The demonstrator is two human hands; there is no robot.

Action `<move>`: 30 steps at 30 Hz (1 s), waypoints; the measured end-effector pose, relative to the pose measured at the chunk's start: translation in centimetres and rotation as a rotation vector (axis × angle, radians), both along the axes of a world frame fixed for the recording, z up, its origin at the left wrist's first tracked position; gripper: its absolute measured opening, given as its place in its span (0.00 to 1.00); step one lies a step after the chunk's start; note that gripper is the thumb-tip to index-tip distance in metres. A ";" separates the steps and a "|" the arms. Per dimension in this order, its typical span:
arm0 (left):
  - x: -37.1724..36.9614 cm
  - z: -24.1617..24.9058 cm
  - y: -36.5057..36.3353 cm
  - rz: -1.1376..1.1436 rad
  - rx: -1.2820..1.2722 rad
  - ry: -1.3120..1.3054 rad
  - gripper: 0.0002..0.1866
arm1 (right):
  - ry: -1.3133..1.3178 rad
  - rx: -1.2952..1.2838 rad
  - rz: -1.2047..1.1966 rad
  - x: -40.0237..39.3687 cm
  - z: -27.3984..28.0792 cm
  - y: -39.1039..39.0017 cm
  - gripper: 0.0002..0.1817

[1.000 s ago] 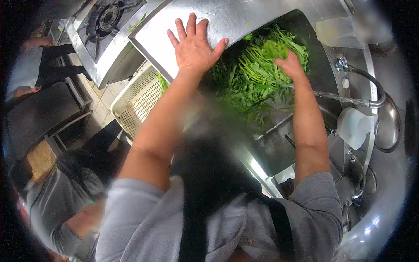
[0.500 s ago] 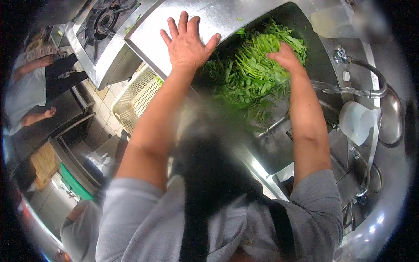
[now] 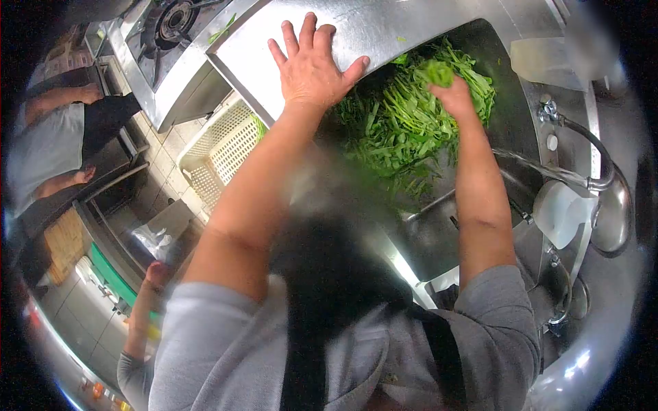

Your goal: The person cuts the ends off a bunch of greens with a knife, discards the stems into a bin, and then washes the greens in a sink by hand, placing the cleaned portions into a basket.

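Note:
Spread flat on the steel counter [image 3: 373, 24], my left hand [image 3: 312, 72] has its fingers apart and holds nothing. My right hand [image 3: 451, 92] is over the sink [image 3: 507, 75], closed round some of the leafy greens [image 3: 411, 113]. The rest of the greens lie heaped in the sink below and around that hand. Water runs from a curved faucet [image 3: 602, 181] toward the sink, passing by my right forearm.
A perforated cream basket [image 3: 229, 137] stands left of the counter. A gas burner [image 3: 175, 24] is at the upper left. One person [image 3: 51, 147] stands at the far left; another person's arm [image 3: 142, 315] reaches in at the lower left. A white plastic scoop [image 3: 558, 212] lies near the faucet.
The view has shifted, so the counter and sink sit slightly further right. My right hand now has a bunched clump of greens at its fingers. The lower-left person's arm has come into view.

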State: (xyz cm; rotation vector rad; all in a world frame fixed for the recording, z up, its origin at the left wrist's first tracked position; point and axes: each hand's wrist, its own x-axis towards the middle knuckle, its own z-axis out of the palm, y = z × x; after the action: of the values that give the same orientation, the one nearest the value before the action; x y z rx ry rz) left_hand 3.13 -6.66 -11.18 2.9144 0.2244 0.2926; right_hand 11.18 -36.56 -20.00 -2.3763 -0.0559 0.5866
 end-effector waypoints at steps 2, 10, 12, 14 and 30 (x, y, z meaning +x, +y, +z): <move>-0.1 0.1 0.0 -0.002 -0.011 -0.003 0.41 | -0.033 0.272 -0.180 0.2 0.8 -1.5 0.19; -0.2 -0.1 -0.2 0.003 0.000 -0.011 0.41 | -0.168 0.502 -0.426 -2.7 8.0 -5.1 0.17; -0.3 -0.1 -0.2 -0.018 0.017 -0.041 0.41 | -0.267 0.636 -0.496 -3.9 9.2 -5.9 0.19; -0.3 -0.2 -0.2 -0.021 0.048 -0.063 0.41 | -0.258 0.706 -0.522 -4.9 9.6 -7.1 0.21; -1.4 5.3 -18.8 -0.743 -1.029 0.302 0.56 | 0.080 1.074 -0.750 -12.6 16.4 -10.0 0.32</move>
State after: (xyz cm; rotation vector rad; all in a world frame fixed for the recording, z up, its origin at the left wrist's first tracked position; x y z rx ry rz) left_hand 1.72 -25.43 -5.89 1.8159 -0.5131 -0.3082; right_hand -1.44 -46.57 -3.57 -1.1835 0.4312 0.1782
